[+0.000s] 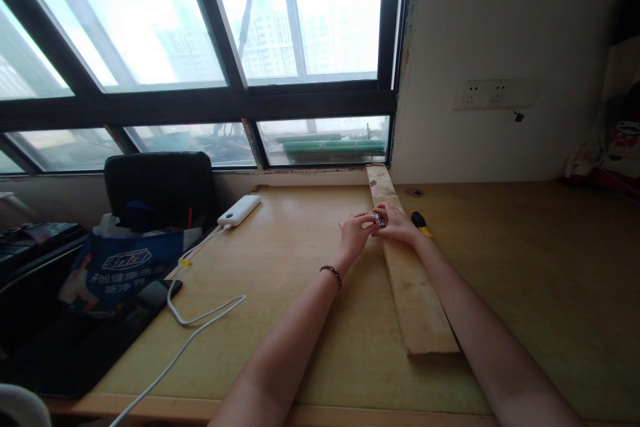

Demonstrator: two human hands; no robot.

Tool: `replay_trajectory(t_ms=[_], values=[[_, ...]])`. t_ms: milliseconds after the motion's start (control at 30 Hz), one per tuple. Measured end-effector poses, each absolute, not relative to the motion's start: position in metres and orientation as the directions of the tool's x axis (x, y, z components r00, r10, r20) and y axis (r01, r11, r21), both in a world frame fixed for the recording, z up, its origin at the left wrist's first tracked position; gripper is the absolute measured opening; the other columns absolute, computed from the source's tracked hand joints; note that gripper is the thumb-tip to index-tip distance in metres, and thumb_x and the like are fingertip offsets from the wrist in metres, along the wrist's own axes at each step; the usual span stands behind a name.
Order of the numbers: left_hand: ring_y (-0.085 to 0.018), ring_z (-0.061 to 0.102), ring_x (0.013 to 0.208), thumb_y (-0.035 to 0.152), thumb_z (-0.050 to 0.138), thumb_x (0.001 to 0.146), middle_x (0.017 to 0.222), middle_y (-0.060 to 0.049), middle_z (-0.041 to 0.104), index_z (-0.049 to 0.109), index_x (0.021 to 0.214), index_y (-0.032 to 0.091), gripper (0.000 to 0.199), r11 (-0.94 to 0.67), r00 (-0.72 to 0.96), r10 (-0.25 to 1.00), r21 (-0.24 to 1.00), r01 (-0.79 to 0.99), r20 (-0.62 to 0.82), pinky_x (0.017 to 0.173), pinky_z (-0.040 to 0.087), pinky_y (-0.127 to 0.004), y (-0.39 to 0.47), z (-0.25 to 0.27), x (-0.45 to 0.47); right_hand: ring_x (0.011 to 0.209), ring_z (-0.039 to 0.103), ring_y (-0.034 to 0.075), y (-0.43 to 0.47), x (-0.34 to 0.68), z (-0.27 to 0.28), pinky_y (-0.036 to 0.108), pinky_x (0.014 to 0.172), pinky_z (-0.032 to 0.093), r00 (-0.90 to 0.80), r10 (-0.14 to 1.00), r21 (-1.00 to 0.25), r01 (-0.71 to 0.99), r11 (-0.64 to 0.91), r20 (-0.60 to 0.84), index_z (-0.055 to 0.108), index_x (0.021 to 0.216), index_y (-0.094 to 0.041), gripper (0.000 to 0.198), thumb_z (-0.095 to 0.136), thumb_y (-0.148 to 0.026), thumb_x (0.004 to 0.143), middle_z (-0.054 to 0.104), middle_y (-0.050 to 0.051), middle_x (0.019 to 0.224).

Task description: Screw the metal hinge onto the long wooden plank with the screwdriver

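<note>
Left fingers (pixel 367 217) and right fingers (pixel 388 209) grasping small shiny piece (pixel 381 221), above wooden board (pixel 421 303)

The silvery object (pixel 381 221) between the hands (pixel 355 233) (pixel 397 223) is partly hidden and too small to identify.

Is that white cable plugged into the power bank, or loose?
Plugged in, it appears: the cable meets the power bank, no gap showing.

The board (pixel 417 300) is pale tan, the tool (pixel 419 220) black and yellow, the power bank (pixel 241 211) white
</note>
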State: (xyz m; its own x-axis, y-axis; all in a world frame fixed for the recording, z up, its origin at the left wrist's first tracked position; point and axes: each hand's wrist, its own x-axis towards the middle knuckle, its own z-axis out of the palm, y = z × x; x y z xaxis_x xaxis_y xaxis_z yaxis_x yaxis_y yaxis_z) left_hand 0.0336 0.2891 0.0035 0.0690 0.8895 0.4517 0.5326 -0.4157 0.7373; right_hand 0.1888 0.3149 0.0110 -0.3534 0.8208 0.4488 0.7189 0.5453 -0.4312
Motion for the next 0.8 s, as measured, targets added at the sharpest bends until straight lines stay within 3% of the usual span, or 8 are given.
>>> replay_trajectory(t_ms=[167,333,567,700,800], values=[[-0.017,0.057,0.094,0.027,0.067,0.060,0.083,0.000,0.068,0.070,0.071,0.024,0.012,-0.390,0.092,0.919,0.857,0.336,0.383,0.089,0.037,-0.029,0.303,-0.008,0.030,0.097,0.051,0.023,0.316,0.190,0.010,0.035,0.084,0.038,-0.374,0.808,-0.423,0.708,0.566,0.455,0.050,0.103,-0.020,0.064,0.071,-0.046,0.048,0.054,0.006,0.107],[-0.018,0.057,0.095,0.028,0.068,0.057,0.079,0.000,0.068,0.071,0.072,0.024,0.015,-0.322,0.034,0.944,0.892,0.317,0.329,0.086,0.039,-0.027,0.305,-0.013,0.030,0.097,0.050,0.022,0.314,0.190,0.010,0.035,0.084,0.037,-0.383,0.801,-0.408,0.711,0.573,0.459,0.051,0.104,-0.021,0.062,0.070,-0.046,0.050,0.053,0.006,0.108],[-0.016,0.061,0.078,0.030,0.064,0.063,0.078,-0.002,0.068,0.070,0.078,0.022,0.018,-0.298,0.028,0.953,0.915,0.271,0.302,0.079,0.043,-0.027,0.295,-0.011,0.033,0.096,0.050,0.022,0.315,0.190,0.010,0.036,0.087,0.035,-0.375,0.811,-0.399,0.728,0.557,0.448,0.056,0.101,-0.023,0.055,0.069,-0.045,0.052,0.053,0.004,0.106],[-0.018,0.058,0.090,0.030,0.064,0.065,0.083,-0.002,0.068,0.070,0.076,0.024,0.014,-0.346,0.017,0.932,0.874,0.341,0.362,0.087,0.038,-0.033,0.291,-0.009,0.034,0.098,0.049,0.023,0.316,0.189,0.009,0.037,0.088,0.034,-0.381,0.811,-0.375,0.743,0.554,0.444,0.055,0.103,-0.023,0.058,0.068,-0.046,0.052,0.052,0.005,0.109],[-0.020,0.052,0.101,0.028,0.065,0.064,0.086,0.000,0.067,0.069,0.072,0.028,0.008,-0.369,0.002,0.906,0.788,0.493,0.423,0.100,0.019,-0.045,0.287,-0.006,0.035,0.100,0.047,0.024,0.316,0.188,0.007,0.039,0.091,0.031,-0.382,0.807,-0.343,0.761,0.551,0.450,0.053,0.106,-0.022,0.062,0.068,-0.047,0.052,0.053,0.006,0.108]])
